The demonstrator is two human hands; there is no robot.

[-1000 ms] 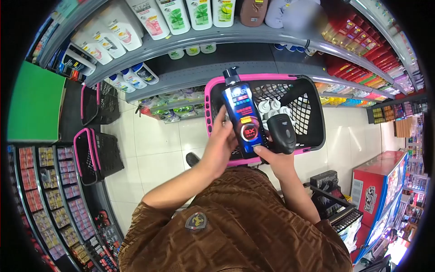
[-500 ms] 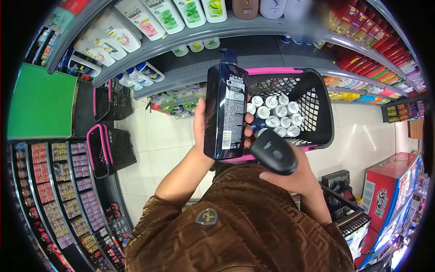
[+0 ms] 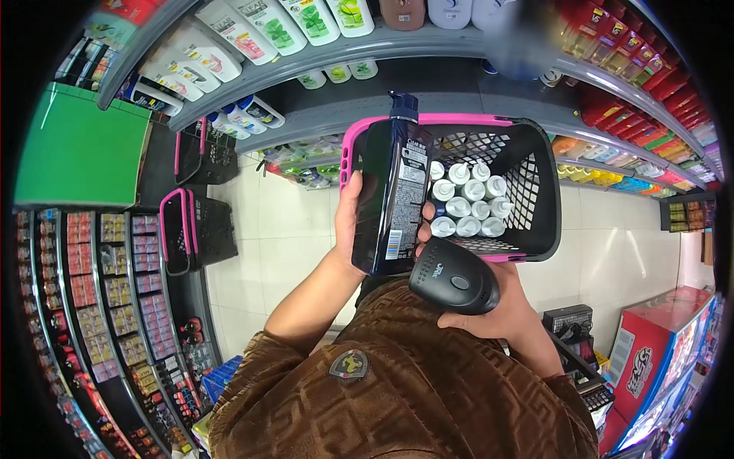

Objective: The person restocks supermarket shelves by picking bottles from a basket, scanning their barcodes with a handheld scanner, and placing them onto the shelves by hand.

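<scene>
My left hand (image 3: 348,237) is wrapped around a dark navy shampoo bottle (image 3: 390,199) with a pump top. The bottle leans slightly right, its printed back label and barcode facing me. My right hand (image 3: 514,306) grips a black barcode scanner (image 3: 457,277), whose nose is close to the bottle's lower right side. Behind both hands is a black shopping basket with a pink rim (image 3: 466,119). Inside it stand several bottles with white pump tops (image 3: 474,190), and a dark blue cap shows partly behind my left fingers.
Shelves with white shampoo bottles (image 3: 313,21) curve across the back, with red packages (image 3: 612,115) at right. Two more black baskets (image 3: 215,229) stand at left beside a green panel (image 3: 84,145). A rack of small packets (image 3: 115,291) fills the lower left; a red box-shaped unit (image 3: 650,344) is at lower right.
The shampoo bottle has shifted right and tilted a little, still in my left hand. The scanner has moved slightly left and down and turned, so its top button now shows.
</scene>
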